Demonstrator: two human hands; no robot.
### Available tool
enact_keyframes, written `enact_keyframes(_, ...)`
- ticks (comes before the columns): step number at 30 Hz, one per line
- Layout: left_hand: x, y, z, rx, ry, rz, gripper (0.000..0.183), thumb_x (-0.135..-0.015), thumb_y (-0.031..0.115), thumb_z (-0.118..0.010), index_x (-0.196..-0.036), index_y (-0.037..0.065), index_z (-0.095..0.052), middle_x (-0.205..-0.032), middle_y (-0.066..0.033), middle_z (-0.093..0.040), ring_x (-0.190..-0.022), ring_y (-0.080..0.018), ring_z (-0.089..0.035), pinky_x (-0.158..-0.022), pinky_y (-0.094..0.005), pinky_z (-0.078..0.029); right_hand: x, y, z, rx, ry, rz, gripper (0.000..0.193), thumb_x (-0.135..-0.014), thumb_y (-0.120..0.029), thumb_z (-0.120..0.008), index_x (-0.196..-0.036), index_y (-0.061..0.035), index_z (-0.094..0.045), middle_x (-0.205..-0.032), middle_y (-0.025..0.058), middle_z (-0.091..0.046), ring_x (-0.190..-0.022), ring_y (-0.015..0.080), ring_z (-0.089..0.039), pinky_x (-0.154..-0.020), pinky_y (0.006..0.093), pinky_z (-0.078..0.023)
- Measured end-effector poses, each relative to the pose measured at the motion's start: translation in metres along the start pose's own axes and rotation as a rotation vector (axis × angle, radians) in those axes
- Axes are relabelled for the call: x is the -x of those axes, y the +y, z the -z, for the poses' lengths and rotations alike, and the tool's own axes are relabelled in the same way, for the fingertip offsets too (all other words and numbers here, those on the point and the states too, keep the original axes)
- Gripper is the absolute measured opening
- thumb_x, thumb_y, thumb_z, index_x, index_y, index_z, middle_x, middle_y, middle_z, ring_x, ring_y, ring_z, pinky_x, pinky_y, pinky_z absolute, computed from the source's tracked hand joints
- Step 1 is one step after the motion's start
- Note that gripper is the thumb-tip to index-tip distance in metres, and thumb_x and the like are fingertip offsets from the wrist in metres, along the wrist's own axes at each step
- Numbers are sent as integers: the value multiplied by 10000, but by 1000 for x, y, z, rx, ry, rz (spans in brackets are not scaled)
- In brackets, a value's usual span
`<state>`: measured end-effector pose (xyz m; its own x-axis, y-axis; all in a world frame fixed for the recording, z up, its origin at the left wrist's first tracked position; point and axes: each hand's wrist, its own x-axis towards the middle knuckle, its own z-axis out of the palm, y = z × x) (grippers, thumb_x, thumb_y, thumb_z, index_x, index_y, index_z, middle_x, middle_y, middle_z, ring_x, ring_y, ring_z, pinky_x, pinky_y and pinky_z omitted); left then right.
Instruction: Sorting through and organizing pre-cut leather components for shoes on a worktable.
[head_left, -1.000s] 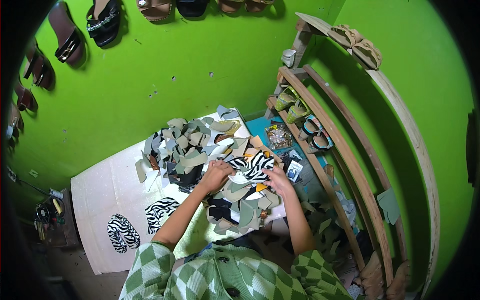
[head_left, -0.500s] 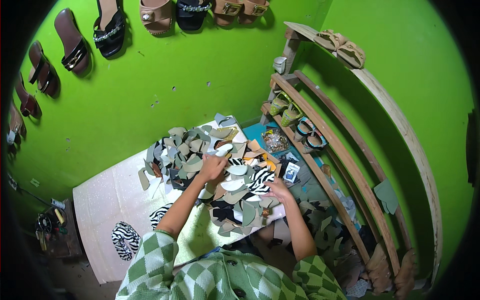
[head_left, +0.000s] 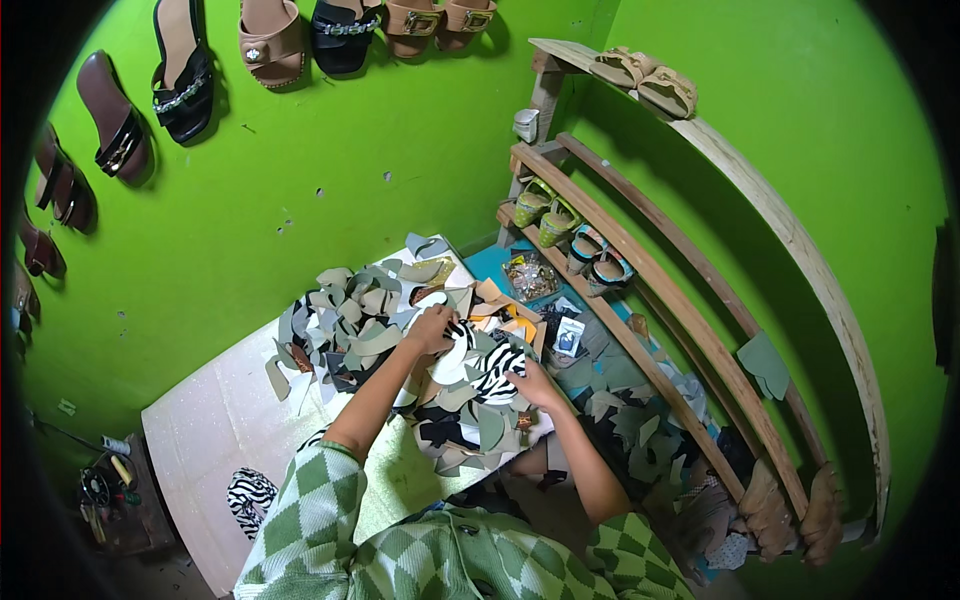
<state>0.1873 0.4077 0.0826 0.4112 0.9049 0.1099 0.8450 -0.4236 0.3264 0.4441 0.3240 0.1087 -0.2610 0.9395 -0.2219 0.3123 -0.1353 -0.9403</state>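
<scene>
My left hand [head_left: 432,330] is over the heap of cut shoe-material pieces, its fingers closed at the edge of a small zebra-print piece [head_left: 460,336]; the fingertips are partly hidden. Beside it lie white curved pieces [head_left: 452,362]. To the right, my right hand [head_left: 535,385] grips the edge of a larger zebra-print piece [head_left: 497,372], which rests over the heap. Grey-green, beige and black offcuts [head_left: 365,310] spread around both hands.
The heap lies on a pale glittery sheet [head_left: 215,400]. Zebra-print pieces [head_left: 250,500] are by my left sleeve. At right stands a wooden rack [head_left: 640,360] with small sandals [head_left: 600,262]; a bag of shiny bits [head_left: 530,276] lies beside it. Sandals [head_left: 185,90] hang on the green wall.
My left hand has come off a white piece and moved down to the small zebra-print piece. My right hand still holds the larger zebra-print piece. The whole view has shifted slightly.
</scene>
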Motion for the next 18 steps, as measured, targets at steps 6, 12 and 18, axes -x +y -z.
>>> enact_keyframes(6,-7,16,9,217,-83,292,270,-705,292,-700,-893,120,-612,-857,-95,-652,-897,-263,-596,-800,-406,-424,-4,-10,9,-246,-1,32,194,-822,-52,-576,-998,19,-535,-916,44,-609,-828,102,-558,-738,260,-454)
enact_keyframes(12,10,-3,19,660,273,263,243,-790,195,-627,-947,29,-544,-776,-121,-617,-674,-226,-604,-626,-324,-464,-9,-31,10,-330,41,99,188,-827,-67,-573,-995,17,-564,-873,24,-619,-764,80,-569,-680,228,-459)
enact_keyframes(18,29,30,60,867,281,134,347,-765,113,-677,-1013,61,-439,-815,-61,-565,-680,-97,-516,-590,-235,-408,-30,-35,20,-69,-121,266,316,-834,-143,-616,-1068,55,-539,-980,57,-600,-842,99,-549,-743,247,-450)
